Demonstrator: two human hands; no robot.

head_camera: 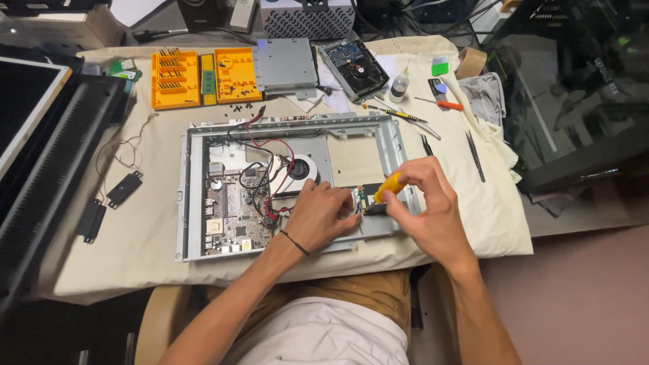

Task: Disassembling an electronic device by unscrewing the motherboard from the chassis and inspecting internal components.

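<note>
Yellow-handled screwdriver (388, 187) sat gripped in the right hand (424, 206), tip down on a small board inside the metal chassis (191, 196), while the left hand (323, 215) pressed flat just beside it, fingers loosely open.

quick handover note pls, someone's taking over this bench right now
Left hand: rests inside the metal chassis, fingers beside a small green board.
Right hand: grip shut on a yellow-handled screwdriver, tip down at that board.
Circuit board and fan sit in the chassis; hard drive and orange bit case lie behind it.
Done: chassis open, loose screws out.
Left: small board apparently not yet freed.
</note>
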